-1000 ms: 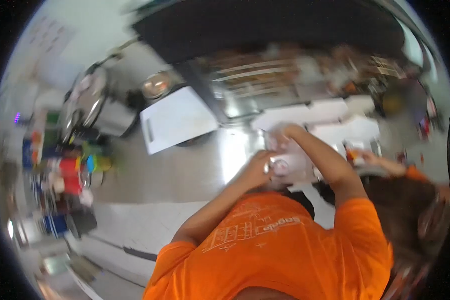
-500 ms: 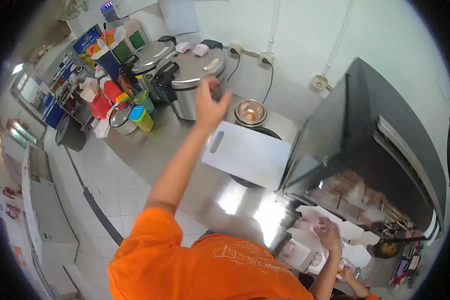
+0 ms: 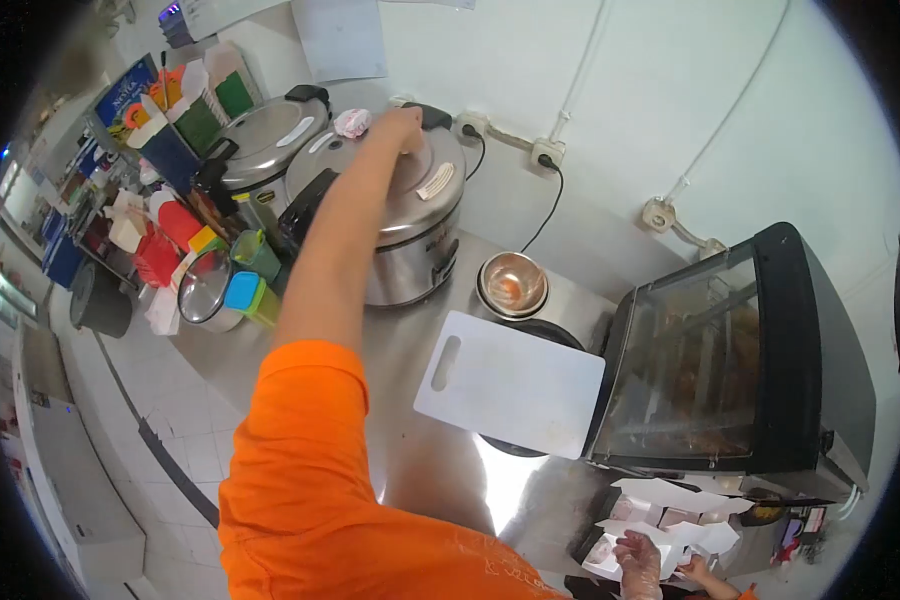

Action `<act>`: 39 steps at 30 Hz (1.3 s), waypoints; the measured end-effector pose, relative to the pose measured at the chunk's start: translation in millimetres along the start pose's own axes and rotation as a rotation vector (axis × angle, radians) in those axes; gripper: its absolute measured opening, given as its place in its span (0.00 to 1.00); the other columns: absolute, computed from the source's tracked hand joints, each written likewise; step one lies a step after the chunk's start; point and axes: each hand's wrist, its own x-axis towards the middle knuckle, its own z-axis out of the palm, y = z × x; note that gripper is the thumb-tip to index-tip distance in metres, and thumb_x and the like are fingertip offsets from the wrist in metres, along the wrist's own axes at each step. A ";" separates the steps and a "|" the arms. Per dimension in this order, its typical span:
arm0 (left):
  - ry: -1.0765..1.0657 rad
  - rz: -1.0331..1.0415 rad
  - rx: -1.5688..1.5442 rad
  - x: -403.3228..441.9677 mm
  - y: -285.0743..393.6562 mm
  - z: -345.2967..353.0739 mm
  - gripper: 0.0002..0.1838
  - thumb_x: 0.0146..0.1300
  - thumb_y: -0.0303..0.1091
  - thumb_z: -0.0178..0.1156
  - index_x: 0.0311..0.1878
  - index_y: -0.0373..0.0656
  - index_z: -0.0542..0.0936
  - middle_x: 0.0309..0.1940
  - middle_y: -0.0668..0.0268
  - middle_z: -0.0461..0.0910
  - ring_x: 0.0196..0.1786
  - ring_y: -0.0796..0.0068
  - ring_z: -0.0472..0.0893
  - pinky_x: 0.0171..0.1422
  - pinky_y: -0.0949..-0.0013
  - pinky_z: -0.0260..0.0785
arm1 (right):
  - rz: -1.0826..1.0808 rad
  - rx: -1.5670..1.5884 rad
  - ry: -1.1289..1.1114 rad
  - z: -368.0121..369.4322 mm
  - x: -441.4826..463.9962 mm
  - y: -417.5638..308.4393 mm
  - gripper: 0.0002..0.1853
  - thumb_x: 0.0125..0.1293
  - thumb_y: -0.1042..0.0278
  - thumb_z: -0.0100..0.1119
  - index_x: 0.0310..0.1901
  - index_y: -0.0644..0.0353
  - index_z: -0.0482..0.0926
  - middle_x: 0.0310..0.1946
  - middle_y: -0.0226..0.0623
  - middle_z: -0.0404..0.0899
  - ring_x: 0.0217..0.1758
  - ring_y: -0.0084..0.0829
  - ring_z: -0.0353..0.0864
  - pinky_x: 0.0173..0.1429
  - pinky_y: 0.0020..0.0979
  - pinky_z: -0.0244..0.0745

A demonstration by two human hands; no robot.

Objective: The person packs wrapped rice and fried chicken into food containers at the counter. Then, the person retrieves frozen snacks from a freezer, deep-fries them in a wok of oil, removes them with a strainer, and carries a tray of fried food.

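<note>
My left hand [image 3: 400, 132] reaches over the lid of a large steel cooker [image 3: 415, 190], beside a crumpled pinkish-white wad [image 3: 352, 123]. Its fingers bend down at the lid's far side, and whatever they hold is hidden. My right hand [image 3: 638, 562], in a clear plastic glove, hovers at the lower right with loosely bent, parted fingers and nothing visible in them. Below and around it stand open white boxes [image 3: 660, 490] with small round-topped containers inside.
A second cooker [image 3: 270, 140] stands left. Nearer are a glass-lidded pot [image 3: 207, 287] and blue-lidded container [image 3: 253, 297]. Steel bowls [image 3: 512, 285] sit behind a white cutting board [image 3: 510, 383]; a glass-fronted cabinet [image 3: 685, 370] stands right. Another person's hand [image 3: 698, 570] is by the boxes.
The view has swung left toward the cookers. My left hand has left the boxes and come down at the cooker lid, where one of two wads no longer shows. My right hand remains by the boxes.
</note>
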 end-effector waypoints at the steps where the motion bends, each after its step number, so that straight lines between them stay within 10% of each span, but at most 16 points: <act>1: -0.088 0.000 0.026 0.3 2.1 -18.2 0.35 0.52 0.42 0.71 0.66 0.48 0.74 0.54 0.50 0.85 0.58 0.45 0.84 0.60 0.49 0.78 | 0.056 -0.008 0.037 -0.7 -0.5 0.2 0.23 0.73 0.63 0.58 0.64 0.70 0.76 0.49 0.37 0.83 0.48 0.27 0.81 0.56 0.29 0.77; 4: -0.010 -0.244 -0.331 -26.7 8.7 -81.5 0.35 0.53 0.37 0.67 0.66 0.43 0.69 0.54 0.45 0.84 0.56 0.47 0.85 0.56 0.53 0.80 | 0.098 -0.044 0.086 -3.6 -8.7 2.1 0.25 0.73 0.61 0.60 0.64 0.69 0.76 0.51 0.39 0.83 0.49 0.27 0.82 0.58 0.28 0.77; 6: 0.373 -0.183 -0.146 21.3 -56.9 -74.9 0.37 0.55 0.36 0.67 0.69 0.44 0.66 0.53 0.43 0.84 0.57 0.47 0.85 0.58 0.52 0.79 | 0.105 0.007 0.095 2.0 -13.4 -3.5 0.25 0.73 0.61 0.60 0.65 0.67 0.76 0.53 0.40 0.83 0.50 0.28 0.82 0.57 0.29 0.77; 10: 0.178 0.163 0.368 115.0 -195.5 -24.2 0.36 0.51 0.25 0.72 0.66 0.50 0.73 0.61 0.53 0.82 0.63 0.47 0.82 0.64 0.53 0.77 | 0.116 0.043 0.067 9.5 -15.7 0.8 0.26 0.73 0.60 0.62 0.66 0.66 0.75 0.53 0.40 0.84 0.52 0.30 0.83 0.57 0.30 0.78; 13: -0.113 0.122 0.208 44.7 -144.9 -52.4 0.38 0.49 0.21 0.73 0.67 0.52 0.76 0.62 0.57 0.82 0.64 0.49 0.81 0.65 0.52 0.77 | 0.162 0.154 0.108 13.0 -18.4 2.4 0.26 0.72 0.58 0.64 0.66 0.64 0.75 0.54 0.40 0.84 0.53 0.32 0.84 0.57 0.31 0.79; 20: -0.033 -0.252 0.275 66.0 -118.4 -34.9 0.28 0.48 0.31 0.75 0.56 0.56 0.85 0.52 0.61 0.87 0.57 0.58 0.86 0.55 0.54 0.79 | 0.193 0.248 0.182 18.6 -19.4 -7.8 0.27 0.72 0.56 0.67 0.65 0.64 0.76 0.52 0.39 0.84 0.52 0.33 0.86 0.56 0.34 0.82; 24: 0.171 0.180 0.408 8.7 -110.8 -44.6 0.31 0.45 0.38 0.78 0.57 0.49 0.86 0.46 0.60 0.89 0.50 0.60 0.88 0.58 0.56 0.78 | 0.157 0.219 0.121 15.4 -22.7 -12.4 0.29 0.73 0.52 0.65 0.67 0.63 0.75 0.55 0.43 0.83 0.55 0.37 0.86 0.59 0.39 0.82; 25: 0.270 0.352 0.438 -18.3 -102.5 -54.5 0.31 0.45 0.39 0.78 0.56 0.48 0.86 0.43 0.60 0.90 0.47 0.63 0.89 0.56 0.57 0.78 | 0.202 0.432 0.220 11.1 -12.6 30.9 0.20 0.65 0.77 0.68 0.59 0.62 0.79 0.44 0.39 0.86 0.47 0.33 0.86 0.51 0.31 0.82; 30: 0.093 0.205 -0.467 -122.0 -26.6 -97.6 0.41 0.47 0.39 0.79 0.68 0.50 0.76 0.52 0.63 0.84 0.50 0.76 0.81 0.53 0.64 0.79 | 0.092 0.312 0.081 2.7 -17.1 3.6 0.24 0.67 0.66 0.69 0.61 0.65 0.78 0.51 0.38 0.85 0.53 0.29 0.84 0.57 0.31 0.79; 33: -0.161 0.232 -1.084 -209.2 12.0 -64.2 0.48 0.44 0.43 0.83 0.70 0.44 0.74 0.60 0.60 0.80 0.58 0.66 0.81 0.60 0.61 0.77 | 0.074 0.291 -0.009 26.8 -9.6 -61.9 0.26 0.66 0.64 0.73 0.63 0.61 0.78 0.52 0.32 0.84 0.54 0.27 0.82 0.60 0.31 0.79; 39: -0.735 0.852 -0.858 -415.6 214.6 40.9 0.42 0.45 0.38 0.83 0.65 0.41 0.76 0.55 0.61 0.81 0.53 0.64 0.83 0.58 0.55 0.78 | -0.532 0.353 -0.374 74.3 2.8 -66.6 0.59 0.61 0.59 0.79 0.84 0.49 0.44 0.85 0.45 0.42 0.82 0.51 0.59 0.79 0.50 0.63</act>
